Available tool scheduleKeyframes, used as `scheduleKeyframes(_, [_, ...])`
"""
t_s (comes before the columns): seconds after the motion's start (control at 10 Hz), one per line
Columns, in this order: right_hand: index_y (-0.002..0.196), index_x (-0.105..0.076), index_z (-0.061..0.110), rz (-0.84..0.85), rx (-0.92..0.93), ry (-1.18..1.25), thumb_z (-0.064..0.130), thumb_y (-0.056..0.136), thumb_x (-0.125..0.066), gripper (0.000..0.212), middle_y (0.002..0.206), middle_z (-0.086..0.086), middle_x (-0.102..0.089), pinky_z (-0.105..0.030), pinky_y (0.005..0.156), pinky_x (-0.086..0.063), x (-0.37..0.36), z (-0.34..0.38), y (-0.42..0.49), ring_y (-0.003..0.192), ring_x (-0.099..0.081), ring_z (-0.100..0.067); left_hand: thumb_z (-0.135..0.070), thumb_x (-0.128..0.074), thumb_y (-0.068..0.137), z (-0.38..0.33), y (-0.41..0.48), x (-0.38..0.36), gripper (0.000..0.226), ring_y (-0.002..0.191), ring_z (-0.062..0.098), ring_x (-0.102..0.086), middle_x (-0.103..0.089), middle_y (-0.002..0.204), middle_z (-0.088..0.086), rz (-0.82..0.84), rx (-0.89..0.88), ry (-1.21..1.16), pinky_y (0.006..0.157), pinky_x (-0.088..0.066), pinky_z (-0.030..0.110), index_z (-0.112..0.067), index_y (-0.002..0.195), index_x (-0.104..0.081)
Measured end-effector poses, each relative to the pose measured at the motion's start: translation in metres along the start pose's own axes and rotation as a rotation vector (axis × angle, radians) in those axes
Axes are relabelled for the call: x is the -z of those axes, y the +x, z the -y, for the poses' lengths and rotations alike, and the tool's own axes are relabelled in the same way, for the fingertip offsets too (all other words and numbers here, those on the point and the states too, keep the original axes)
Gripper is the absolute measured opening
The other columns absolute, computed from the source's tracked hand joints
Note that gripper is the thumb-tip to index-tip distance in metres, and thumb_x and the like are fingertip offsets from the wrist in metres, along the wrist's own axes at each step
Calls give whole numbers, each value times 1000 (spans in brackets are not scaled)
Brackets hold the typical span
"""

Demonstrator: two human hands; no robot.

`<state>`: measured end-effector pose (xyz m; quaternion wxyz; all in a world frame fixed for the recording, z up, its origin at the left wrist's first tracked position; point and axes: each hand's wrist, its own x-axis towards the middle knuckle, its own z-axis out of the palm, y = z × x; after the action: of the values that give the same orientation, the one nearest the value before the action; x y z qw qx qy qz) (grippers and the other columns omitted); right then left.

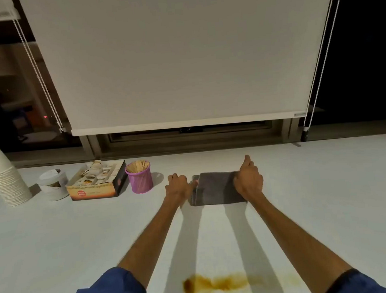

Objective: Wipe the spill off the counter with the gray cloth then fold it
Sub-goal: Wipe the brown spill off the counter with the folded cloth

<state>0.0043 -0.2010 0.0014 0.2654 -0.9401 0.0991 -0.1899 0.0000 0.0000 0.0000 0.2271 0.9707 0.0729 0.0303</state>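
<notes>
A folded gray cloth point(215, 188) lies flat on the white counter point(329, 193), far from me. My left hand point(178, 186) grips its left edge with the fingers curled. On the cloth's right edge rests my right hand point(249, 179), thumb up and fingers closed over the fabric. A brown spill point(217, 283) is smeared across the counter close to my body, between my two forearms.
At the back left stand a purple cup of wooden stirrers point(139, 176), an open box of sachets point(98, 183), a white tub point(53, 184) and a stack of paper cups point(4, 177). A lowered roller blind point(180, 55) hangs behind the counter.
</notes>
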Motion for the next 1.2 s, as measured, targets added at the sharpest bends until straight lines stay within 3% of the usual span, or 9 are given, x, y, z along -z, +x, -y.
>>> scheduleKeyframes(0.1, [143, -28, 8, 39, -116, 34, 26, 93, -59, 62, 130, -19, -57, -49, 99, -48, -11, -5, -5, 115, -58, -36, -65, -46, 84, -4, -1, -12, 68, 133, 33, -36, -44, 141, 15, 52, 76, 101, 107, -32, 51, -9, 122, -55])
scheduleKeyframes(0.2, [140, -31, 7, 87, -223, 62, 30, 91, -61, 62, 132, -19, -56, -49, 101, -44, -22, -10, -12, 119, -55, -36, -67, -52, 80, -7, -6, -26, 73, 129, 33, -40, -48, 137, 15, 78, 116, 14, 105, -33, 50, -10, 126, -51])
scheduleKeyframes(0.4, [136, -35, 4, 162, -390, 163, 33, 91, -61, 59, 135, -22, -54, -46, 102, -44, -24, -8, -5, 121, -54, -38, -38, -70, 81, -6, -6, -33, 52, 105, 32, -63, -64, 116, 18, 65, 125, -322, 88, -50, 35, 0, 114, -57])
scheduleKeyframes(0.5, [124, -51, 2, 170, -483, 315, 30, 95, -57, 41, 127, -19, -60, -42, 99, -47, -15, -2, 0, 116, -59, -36, -30, -68, 84, -9, -12, -27, 51, 109, 33, -61, -62, 121, 18, 91, 127, -356, 89, -49, 35, 1, 121, -52])
scheduleKeyframes(0.6, [112, -57, 5, 174, -465, 458, 24, 88, -57, 31, 117, -11, -61, -42, 93, -48, -3, -3, -5, 110, -60, -33, -26, -67, 86, -9, -21, -22, 47, 109, 33, -61, -61, 121, 18, 77, 117, -384, 88, -50, 34, 0, 122, -51])
scheduleKeyframes(0.7, [123, -52, 10, 233, -400, 547, 18, 82, -58, 42, 115, -3, -55, -39, 91, -45, 9, -1, -23, 112, -55, -31, -23, -67, 85, -3, -35, -13, 43, 103, 33, -63, -63, 116, 18, 22, 114, -431, 80, -51, 32, 0, 119, -53])
scheduleKeyframes(1.0, [124, -55, 12, 168, -455, 727, 21, 87, -67, 40, 123, -13, -62, -41, 94, -50, 28, 51, -93, 110, -61, -33, -20, -75, 75, 50, -88, 21, 34, 77, 26, -64, -66, 93, 18, -152, 135, -724, 66, -54, 31, 1, 99, -62])
scheduleKeyframes(1.1, [119, -60, 10, 129, -462, 763, 21, 84, -73, 39, 118, -14, -66, -37, 87, -52, 31, 63, -112, 104, -64, -32, -19, -78, 73, 79, -118, 29, 30, 75, 28, -64, -65, 82, 15, -146, 144, -810, 69, -54, 35, 3, 89, -66])
scheduleKeyframes(1.2, [112, -65, 13, 194, -453, 774, 10, 71, -82, 45, 116, -13, -69, -36, 89, -55, 29, 60, -138, 102, -66, -31, -17, -81, 71, 108, -151, 38, 29, 75, 27, -65, -67, 80, 12, -133, 185, -931, 64, -53, 29, 2, 89, -68])
